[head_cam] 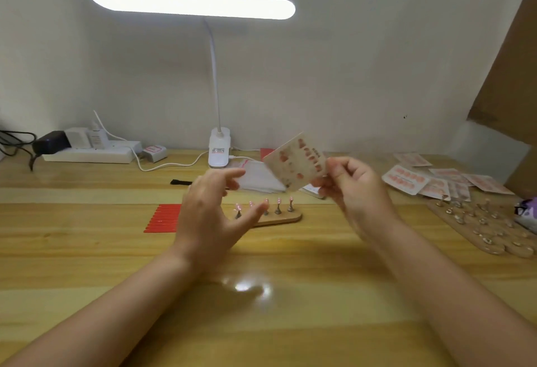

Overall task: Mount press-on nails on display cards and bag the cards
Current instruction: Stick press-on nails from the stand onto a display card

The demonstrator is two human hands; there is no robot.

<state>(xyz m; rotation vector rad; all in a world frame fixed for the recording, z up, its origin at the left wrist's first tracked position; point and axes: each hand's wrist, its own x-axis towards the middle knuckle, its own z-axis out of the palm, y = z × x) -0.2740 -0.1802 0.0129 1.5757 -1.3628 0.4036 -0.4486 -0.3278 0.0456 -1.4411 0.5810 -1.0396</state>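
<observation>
The right hand (353, 185) pinched a display card (296, 161) by its right edge, holding it tilted in the air above the small wooden nail stand (279, 217). The left hand (215, 206) hovered just left of the card with fingers spread and relaxed, gripping nothing. Behind the stand lay clear bags (258, 177); well to its right sat finished bagged cards (430, 180).

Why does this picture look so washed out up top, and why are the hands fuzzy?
In the head view the lamp bar is blown out to pure white and leaves a glare spot on the glossy table; the left hand, the right hand and the card it holds are motion-blurred; the wide lens bends the table's far edge.
</observation>
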